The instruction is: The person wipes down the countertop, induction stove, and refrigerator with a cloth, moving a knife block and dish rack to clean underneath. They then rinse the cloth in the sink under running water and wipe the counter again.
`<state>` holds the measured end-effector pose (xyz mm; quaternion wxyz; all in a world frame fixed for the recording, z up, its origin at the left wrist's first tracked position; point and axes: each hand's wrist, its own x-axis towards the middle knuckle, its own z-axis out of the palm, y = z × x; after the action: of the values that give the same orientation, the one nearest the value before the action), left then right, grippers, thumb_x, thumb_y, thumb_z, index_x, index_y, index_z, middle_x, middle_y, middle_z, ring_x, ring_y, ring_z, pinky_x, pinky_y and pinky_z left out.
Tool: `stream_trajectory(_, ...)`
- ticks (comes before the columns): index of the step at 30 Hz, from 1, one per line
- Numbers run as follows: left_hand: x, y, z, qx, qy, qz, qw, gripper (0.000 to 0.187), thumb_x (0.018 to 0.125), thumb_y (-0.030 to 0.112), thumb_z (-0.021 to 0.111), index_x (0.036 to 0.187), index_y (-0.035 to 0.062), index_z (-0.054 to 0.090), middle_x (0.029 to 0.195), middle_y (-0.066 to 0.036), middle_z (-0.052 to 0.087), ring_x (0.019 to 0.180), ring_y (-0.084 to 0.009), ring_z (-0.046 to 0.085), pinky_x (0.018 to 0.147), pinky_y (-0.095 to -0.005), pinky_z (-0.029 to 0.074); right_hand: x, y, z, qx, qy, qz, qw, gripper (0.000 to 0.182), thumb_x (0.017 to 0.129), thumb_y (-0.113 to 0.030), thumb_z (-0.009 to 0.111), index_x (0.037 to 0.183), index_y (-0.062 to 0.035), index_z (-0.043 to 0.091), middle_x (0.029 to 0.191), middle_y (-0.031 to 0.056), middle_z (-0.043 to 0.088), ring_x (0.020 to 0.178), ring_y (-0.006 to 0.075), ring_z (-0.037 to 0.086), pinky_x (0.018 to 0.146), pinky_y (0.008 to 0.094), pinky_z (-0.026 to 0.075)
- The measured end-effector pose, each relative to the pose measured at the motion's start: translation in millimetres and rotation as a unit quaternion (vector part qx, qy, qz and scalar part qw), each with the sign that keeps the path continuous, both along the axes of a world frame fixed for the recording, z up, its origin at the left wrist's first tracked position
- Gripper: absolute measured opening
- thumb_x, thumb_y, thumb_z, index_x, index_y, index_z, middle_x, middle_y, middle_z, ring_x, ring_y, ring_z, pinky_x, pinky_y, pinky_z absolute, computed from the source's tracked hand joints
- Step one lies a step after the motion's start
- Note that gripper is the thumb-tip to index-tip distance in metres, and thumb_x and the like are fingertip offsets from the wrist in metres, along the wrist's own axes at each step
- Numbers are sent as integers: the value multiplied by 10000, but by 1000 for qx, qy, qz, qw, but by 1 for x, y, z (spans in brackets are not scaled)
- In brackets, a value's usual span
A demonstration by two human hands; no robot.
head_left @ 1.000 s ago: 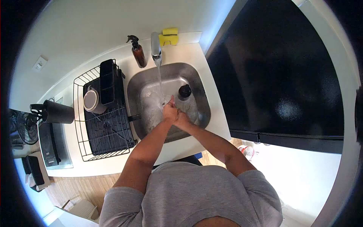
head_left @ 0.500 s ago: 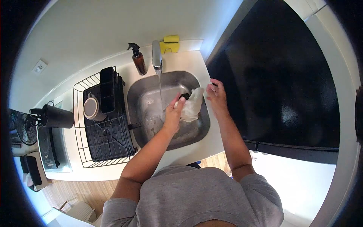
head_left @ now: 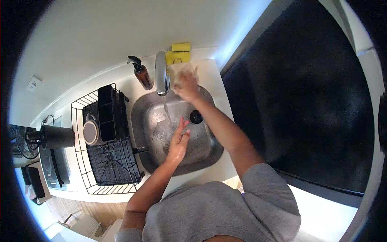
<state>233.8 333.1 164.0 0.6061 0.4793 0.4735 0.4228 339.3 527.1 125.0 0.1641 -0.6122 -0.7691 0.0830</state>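
Note:
My right hand [head_left: 186, 86] reaches across the sink to the counter behind it, just right of the tap. A pale, thin cloth [head_left: 191, 70] is in its fingers and lies against the counter; the hand is slightly blurred. My left hand [head_left: 177, 144] is over the sink, holding nothing, its wet-looking fingers apart and pointing toward the tap. Water runs from the silver tap [head_left: 162, 76] into the steel sink [head_left: 139, 117], close to the left fingertips. A dark round drain [head_left: 196, 117] shows between my left hand and right forearm.
A brown spray bottle [head_left: 142, 76] stands left of the tap. Yellow sponge items [head_left: 178, 53] sit behind it. A black wire dish rack [head_left: 90, 183] with a mug [head_left: 91, 132] is at the left, beside a dark holder [head_left: 60, 136]. A large black panel [head_left: 298, 105] borders the right.
My right hand has moved from the sink's right side to behind it, now with the cloth. My left hand has let go of the cloth and sits lower over the sink.

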Motion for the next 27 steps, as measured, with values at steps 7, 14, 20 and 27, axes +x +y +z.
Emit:
stream_trajectory(7,2,-5,-12,-7,23,-9,1000,530,906,113,448,1390,70,237,1252,-108,486,1132,-168,428,950,-264,314,4,51,-22,19,-28,52,998,477,820,-228,457,1237,1,424,1302,196,384,1224,351,339,1008,478,264)
stream_trajectory(14,-26,-15,-2,-3,67,-18,998,473,866,118,512,1322,88,392,1219,-117,522,1016,-223,543,881,-295,405,90,29,-28,41,-90,-82,992,545,857,-307,435,1332,-63,328,1395,127,304,1285,338,273,1036,507,210)
stream_trajectory(20,-87,31,53,106,482,-55,868,444,720,31,559,1152,-48,491,1198,-274,463,1021,-394,525,860,-398,449,149,-90,-30,23,-21,-54,998,569,894,-341,396,1352,-29,266,1420,166,233,1310,344,218,1063,433,200)
stream_trajectory(27,-76,140,41,335,583,-161,722,572,708,-31,501,1260,-58,352,1354,-221,320,1222,-325,378,1007,-366,337,158,-279,-7,-91,-82,-116,986,590,899,-314,397,1375,-23,203,1444,158,167,1335,310,170,1077,437,152)
